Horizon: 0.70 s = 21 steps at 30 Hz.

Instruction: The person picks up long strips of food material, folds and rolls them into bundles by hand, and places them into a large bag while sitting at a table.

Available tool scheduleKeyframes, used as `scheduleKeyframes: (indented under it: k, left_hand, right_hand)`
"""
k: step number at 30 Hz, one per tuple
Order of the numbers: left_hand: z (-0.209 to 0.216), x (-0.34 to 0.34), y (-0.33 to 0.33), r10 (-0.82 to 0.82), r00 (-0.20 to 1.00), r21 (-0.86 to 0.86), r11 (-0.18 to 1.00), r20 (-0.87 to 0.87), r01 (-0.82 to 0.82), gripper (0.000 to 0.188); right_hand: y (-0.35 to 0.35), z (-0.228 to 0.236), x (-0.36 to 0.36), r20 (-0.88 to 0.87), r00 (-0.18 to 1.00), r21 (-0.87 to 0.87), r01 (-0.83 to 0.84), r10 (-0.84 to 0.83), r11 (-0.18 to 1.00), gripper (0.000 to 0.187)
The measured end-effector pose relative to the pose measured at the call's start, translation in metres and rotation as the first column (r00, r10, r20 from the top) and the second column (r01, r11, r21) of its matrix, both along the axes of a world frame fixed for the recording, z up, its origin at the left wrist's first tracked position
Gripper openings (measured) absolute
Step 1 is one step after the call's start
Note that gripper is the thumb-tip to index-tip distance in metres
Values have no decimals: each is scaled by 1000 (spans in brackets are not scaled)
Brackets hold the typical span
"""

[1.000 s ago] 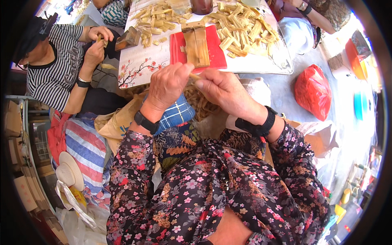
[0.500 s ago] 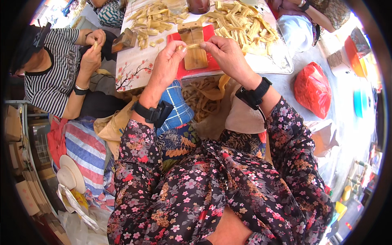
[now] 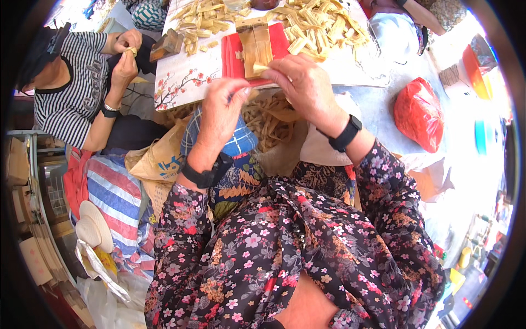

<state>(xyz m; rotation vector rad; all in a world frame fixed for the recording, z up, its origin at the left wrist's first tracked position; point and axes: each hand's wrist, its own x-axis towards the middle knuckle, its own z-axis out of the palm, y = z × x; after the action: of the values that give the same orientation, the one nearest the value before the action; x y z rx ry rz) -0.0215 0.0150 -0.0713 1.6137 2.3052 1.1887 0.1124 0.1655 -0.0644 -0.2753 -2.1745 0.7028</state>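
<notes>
My right hand [image 3: 307, 85] is closed in a pinch on a short pale yellow strip [image 3: 259, 68], just over the near end of a small wooden board [image 3: 256, 46]. My left hand [image 3: 222, 107] hovers to its left, in front of the table edge. Its fingertips are bent toward the thumb but blurred, so I cannot tell whether anything is between them. The board lies on a red mat [image 3: 230, 50] on the white table [image 3: 189, 82]. Heaps of similar strips [image 3: 323, 27] are spread beyond and to the right of the board.
A dark wooden block [image 3: 166, 45] sits at the table's left edge. To the left, a person in a striped shirt [image 3: 71, 98] holds a small yellowish piece. Brown strips [image 3: 274, 123] lie in a bag below the table edge. A red plastic bag [image 3: 419, 115] stands on the floor at right.
My hands have drawn apart and come back toward me off the board. Before, both pinched a yellow strip above it; now a short strip is in my right hand.
</notes>
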Motion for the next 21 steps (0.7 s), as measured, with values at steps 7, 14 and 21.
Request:
scheduleKeyframes:
  k: [7, 14, 21]
  left_hand:
    - [-17, 42, -20, -251, -62, 255, 965, 966, 56, 32]
    - [-26, 41, -27, -248, -172, 276, 948, 953, 160, 22]
    - [28, 62, -19, 75, 946, 21, 997, -314, -72, 18]
  right_hand:
    - [-56, -5, 26, -154, 913, -104, -395, 377, 913, 15]
    - [-57, 15, 27, -150, 913, -763, -350, 379, 543, 18]
    - [-43, -20, 13, -122, 955, -620, -285, 269, 731, 23]
